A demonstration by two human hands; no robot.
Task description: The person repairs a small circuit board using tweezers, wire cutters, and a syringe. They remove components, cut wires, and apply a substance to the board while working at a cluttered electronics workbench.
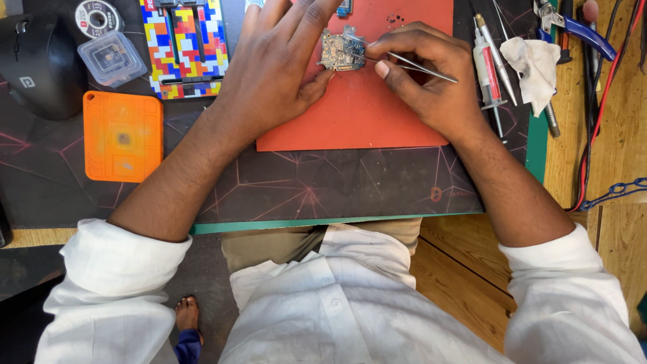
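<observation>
A small circuit board (341,48) lies on a red mat (364,114). My left hand (273,67) rests on the mat with its thumb and fingers against the board's left side, steadying it. Metal tweezers (418,69) are pinched in my right hand (424,74), and their tips reach the board's right edge. The fingers of both hands hide part of the board.
An orange silicone pad (123,137), a clear plastic case (111,57), a solder spool (98,17) and a black mouse (40,64) lie left. A multicoloured block-pattern holder (185,44) sits behind. A syringe (488,67), crumpled tissue (536,64), blue-handled pliers (579,27) and cables (600,108) lie right.
</observation>
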